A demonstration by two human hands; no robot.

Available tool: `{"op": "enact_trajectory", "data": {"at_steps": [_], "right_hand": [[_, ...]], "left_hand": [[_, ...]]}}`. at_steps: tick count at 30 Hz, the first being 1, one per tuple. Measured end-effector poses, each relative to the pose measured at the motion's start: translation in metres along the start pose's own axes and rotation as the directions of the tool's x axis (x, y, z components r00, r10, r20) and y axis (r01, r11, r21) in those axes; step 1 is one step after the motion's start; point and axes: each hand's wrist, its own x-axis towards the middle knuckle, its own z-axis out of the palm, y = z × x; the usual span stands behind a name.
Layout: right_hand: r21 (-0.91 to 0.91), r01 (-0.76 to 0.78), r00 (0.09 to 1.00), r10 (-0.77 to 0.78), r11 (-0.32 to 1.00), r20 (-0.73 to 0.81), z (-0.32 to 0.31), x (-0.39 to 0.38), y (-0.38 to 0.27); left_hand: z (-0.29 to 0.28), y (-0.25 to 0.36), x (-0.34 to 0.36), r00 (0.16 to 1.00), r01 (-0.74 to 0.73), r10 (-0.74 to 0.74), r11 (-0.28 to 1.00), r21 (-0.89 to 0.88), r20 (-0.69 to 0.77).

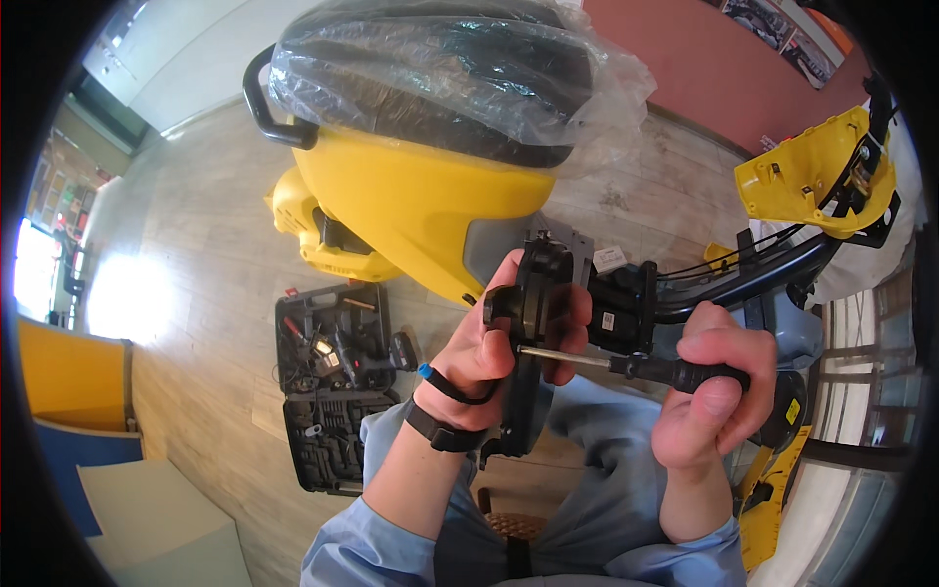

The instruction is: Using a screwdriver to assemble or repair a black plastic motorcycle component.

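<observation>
Floor (210,382) below; black part (531,313) partly hides left hand (474,362).

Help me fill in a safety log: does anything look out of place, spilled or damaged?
I see no spill, and the held screwdriver looks straight. One oddity: the toolbox lies open on the floor, and the drill seems to stick out past its edge, rather than sitting wholly inside.
</observation>
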Motion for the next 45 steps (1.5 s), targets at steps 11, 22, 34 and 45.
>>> {"op": "enact_trajectory", "data": {"at_steps": [11,22,34,45], "right_hand": [[0.018,0.008,1.0,-0.008,1.0,0.007,0.003,0.001,0.004],[-0.013,0.003,1.0,-0.003,1.0,-0.031,0.005,-0.001,0.003],[0.078,0.005,1.0,-0.003,0.997,-0.028,0.005,0.004,0.01],[-0.047,-0.001,0.985,-0.007,0.999,-0.17,0.006,-0.008,0.016]], "left_hand": [[-0.002,-0.001,-0.001,1.0,0.001,-0.001,0.999,-0.042,0.0],[-0.001,0.003,0.001,1.0,0.012,-0.012,1.0,0.001,-0.017],[0.001,0.0,0.001,0.998,0.046,-0.044,0.997,0.058,-0.037],[0.005,0.0,-0.002,0.998,0.004,-0.009,0.997,-0.072,-0.062]]}}
